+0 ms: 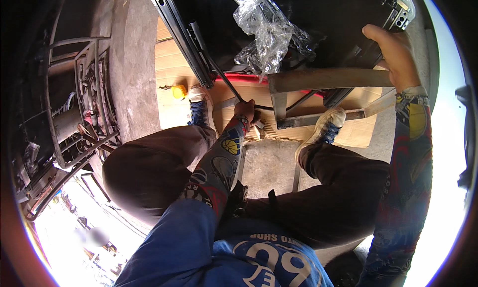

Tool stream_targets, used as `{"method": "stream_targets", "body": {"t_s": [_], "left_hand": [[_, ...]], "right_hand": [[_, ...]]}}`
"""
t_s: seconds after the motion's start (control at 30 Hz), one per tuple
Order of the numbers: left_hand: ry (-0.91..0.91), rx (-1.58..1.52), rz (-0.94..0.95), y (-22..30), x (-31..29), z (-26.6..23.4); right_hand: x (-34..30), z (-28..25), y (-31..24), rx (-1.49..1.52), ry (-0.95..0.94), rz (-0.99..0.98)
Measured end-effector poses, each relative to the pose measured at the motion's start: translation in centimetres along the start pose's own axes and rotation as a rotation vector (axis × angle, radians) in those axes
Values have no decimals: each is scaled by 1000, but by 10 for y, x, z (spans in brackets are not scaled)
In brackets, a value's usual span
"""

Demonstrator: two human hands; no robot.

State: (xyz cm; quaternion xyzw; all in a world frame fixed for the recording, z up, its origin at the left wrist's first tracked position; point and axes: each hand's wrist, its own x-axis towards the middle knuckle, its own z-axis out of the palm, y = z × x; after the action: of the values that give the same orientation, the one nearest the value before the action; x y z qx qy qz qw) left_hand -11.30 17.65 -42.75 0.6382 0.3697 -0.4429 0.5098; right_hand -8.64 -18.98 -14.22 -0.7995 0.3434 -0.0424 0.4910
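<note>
The fingers of the left hand are bent and pressed together around a thin, curved black tube. Of the right hand, the thumb is spread toward the broad, dark black panel; its other fingers are mostly hidden, so I cannot tell whether they grip.

The tube is in front of the person, near the panel's lower edge, and passes behind one upright of a grey, flat-bar metal frame. In my judgement, the left hand should guide it gently, without a sharp bend, and free of that upright, while the right hand steadies the panel's side. The crumpled, clear plastic film on the panel could catch, so it deserves attention.

I count two hands, one tube, one panel, one grey frame and one piece of film. There are also two white-and-blue shoes and one small yellow object upon brown, flat cardboard.
</note>
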Motion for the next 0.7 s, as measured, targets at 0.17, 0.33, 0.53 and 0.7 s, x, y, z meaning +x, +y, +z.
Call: {"method": "stream_targets", "body": {"t_s": [0.17, 0.33, 0.53, 0.7], "left_hand": [[-46, -102, -21, 3, 3, -2], [17, -117, 31, -5, -21, 2], [121, -178, 55, 2, -20, 15], [-33, -343, -41, 9, -2, 9]], "right_hand": [[-2, 2, -2, -59, 41, 29], [-3, -1, -2, -22, 0, 19], [-2, -4, 4, -72, -30, -44], [1, 1, 3, -62, -6, 58]]}}
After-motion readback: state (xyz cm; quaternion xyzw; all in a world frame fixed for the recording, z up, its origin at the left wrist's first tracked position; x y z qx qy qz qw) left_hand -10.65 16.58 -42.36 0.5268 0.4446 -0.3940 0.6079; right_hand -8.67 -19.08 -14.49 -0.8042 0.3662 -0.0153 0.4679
